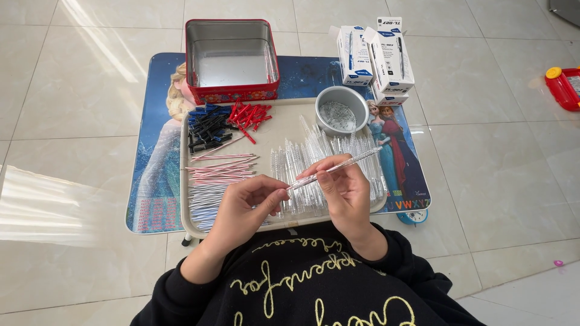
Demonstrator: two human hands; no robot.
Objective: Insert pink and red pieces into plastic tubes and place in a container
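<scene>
My right hand (345, 192) holds a clear plastic pen barrel (356, 160) that slants up to the right above the tray. My left hand (246, 208) pinches the barrel's lower left end between thumb and fingers. Under both hands lies a pile of clear pen barrels (338, 151) on a beige tray (284, 118). Thin pen refills (219, 172), some red and some pale, lie in rows at the tray's left. Small black and blue caps (206, 128) and red caps (249, 115) are heaped at the tray's far left corner.
A small low table (154, 175) with a blue cartoon print carries the tray. A red-sided metal tin (231, 57) stands open at the back. A grey round bowl (342, 108) and white pen boxes (377, 57) sit at the back right. A red toy (563, 86) lies on the tiled floor.
</scene>
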